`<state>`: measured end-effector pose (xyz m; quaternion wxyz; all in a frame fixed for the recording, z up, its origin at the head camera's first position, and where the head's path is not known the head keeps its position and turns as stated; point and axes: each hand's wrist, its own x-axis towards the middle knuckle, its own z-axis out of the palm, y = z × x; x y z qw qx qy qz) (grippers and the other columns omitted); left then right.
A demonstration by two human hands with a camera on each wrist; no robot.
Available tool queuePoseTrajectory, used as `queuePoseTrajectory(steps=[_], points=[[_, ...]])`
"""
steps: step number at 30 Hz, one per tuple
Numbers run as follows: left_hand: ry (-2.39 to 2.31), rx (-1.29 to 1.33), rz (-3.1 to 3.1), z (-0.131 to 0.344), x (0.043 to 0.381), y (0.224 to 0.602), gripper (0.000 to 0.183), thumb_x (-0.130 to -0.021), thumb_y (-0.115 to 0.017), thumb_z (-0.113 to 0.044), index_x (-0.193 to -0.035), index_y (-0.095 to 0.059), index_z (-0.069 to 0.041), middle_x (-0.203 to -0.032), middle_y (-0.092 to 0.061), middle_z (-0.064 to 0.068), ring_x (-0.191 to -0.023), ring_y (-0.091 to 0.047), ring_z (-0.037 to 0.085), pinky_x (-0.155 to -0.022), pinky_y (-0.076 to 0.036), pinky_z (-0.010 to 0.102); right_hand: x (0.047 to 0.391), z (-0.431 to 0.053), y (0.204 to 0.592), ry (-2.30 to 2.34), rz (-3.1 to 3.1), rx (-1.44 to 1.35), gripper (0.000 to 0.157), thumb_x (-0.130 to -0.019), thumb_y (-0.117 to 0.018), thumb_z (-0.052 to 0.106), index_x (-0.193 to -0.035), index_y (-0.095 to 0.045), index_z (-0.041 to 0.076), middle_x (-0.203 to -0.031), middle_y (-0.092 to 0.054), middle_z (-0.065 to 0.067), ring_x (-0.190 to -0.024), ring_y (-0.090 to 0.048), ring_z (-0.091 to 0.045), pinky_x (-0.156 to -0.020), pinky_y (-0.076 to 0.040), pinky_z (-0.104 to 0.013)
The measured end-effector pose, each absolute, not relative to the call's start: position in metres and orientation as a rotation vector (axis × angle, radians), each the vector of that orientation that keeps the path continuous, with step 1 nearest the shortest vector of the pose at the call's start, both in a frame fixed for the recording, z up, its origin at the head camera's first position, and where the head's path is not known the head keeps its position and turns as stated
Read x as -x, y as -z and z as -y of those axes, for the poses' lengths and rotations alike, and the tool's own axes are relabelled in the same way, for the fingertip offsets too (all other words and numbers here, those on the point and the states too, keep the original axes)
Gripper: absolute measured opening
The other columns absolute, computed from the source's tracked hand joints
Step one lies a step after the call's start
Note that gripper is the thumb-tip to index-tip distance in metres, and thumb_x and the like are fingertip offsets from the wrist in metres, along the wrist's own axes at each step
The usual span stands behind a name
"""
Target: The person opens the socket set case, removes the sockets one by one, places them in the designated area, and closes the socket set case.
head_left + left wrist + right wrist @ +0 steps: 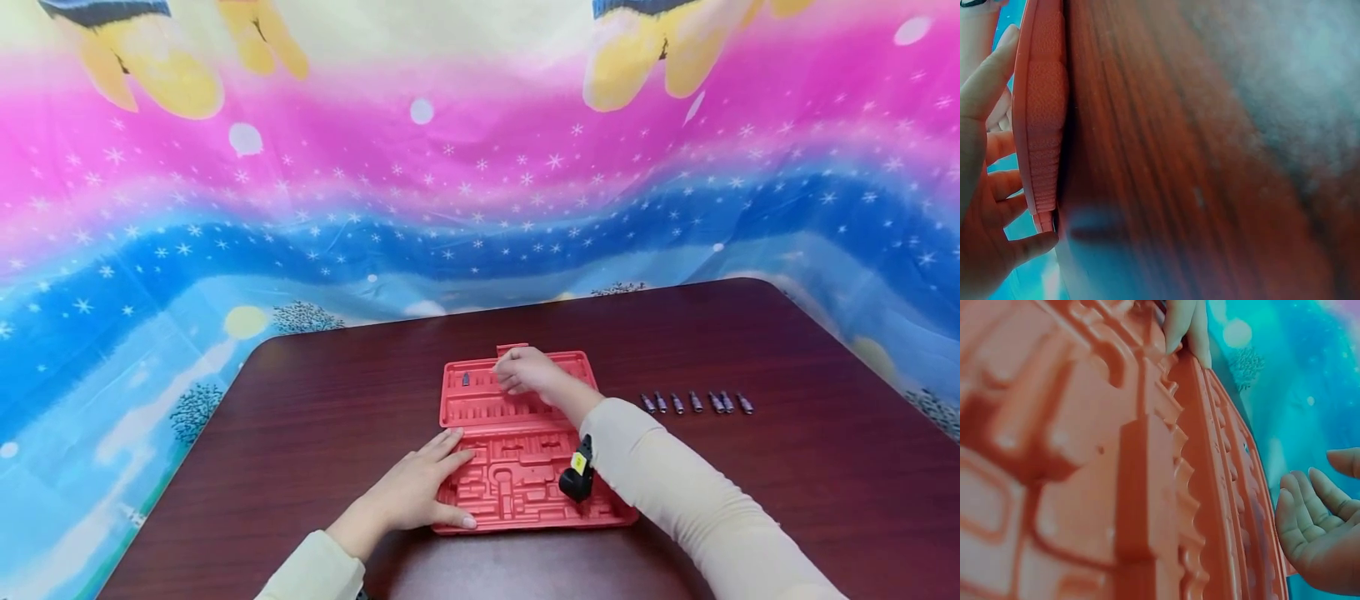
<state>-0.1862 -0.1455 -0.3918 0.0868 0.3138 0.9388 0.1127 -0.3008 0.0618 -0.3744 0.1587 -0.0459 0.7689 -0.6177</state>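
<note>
A red moulded plastic case (525, 504) lies unfolded on the table. Its far half, the slotted lid (450, 410), holds one small dark bit socket (466, 379) near the left end. My left hand (408, 492) rests against the case's left edge, fingers spread and fairly straight, thumb by the near corner. Over the far half hovers my right hand (528, 372). The right wrist view shows that right hand (1322, 531) with loosely bent fingers and the thumb apart, nothing visible between them. Shaped recesses fill the near half.
Several dark bit sockets (696, 402) lie in a loose row to the right of the case. They rest on a dark reddish wooden table (315, 417). A printed cloth (480, 183) hangs behind and around the table.
</note>
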Motion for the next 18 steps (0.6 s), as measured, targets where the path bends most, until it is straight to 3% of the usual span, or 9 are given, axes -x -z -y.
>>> queuePoseTrajectory(steps=[10,18], points=[[-0.324,-0.945,-2.782,0.146,0.187,0.391,0.086,-0.064,-0.053,-0.067,-0.13,-0.04,-0.013,-0.14,-0.021,0.01,-0.128,-0.016,0.022,-0.09,-0.031,0.049,0.322,-0.035,0.382,1.718,-2.23,0.165,0.017,-0.087,-0.05,0.012,-0.097,-0.055,-0.001,-0.099,-0.058,-0.015,-0.088,-0.057,-0.025,-0.072,-0.047,-0.033],[-0.32,-0.984,-2.8,0.145,0.188,0.392,0.086,-0.064,-0.053,-0.067,-0.129,-0.042,-0.012,-0.139,-0.024,0.012,-0.127,-0.018,0.023,-0.09,-0.033,0.046,0.333,-0.02,0.383,1.582,-2.35,0.203,0.02,-0.084,-0.054,0.011,-0.1,-0.056,-0.001,-0.089,-0.054,-0.011,-0.082,-0.051,-0.022,-0.067,-0.047,-0.03]])
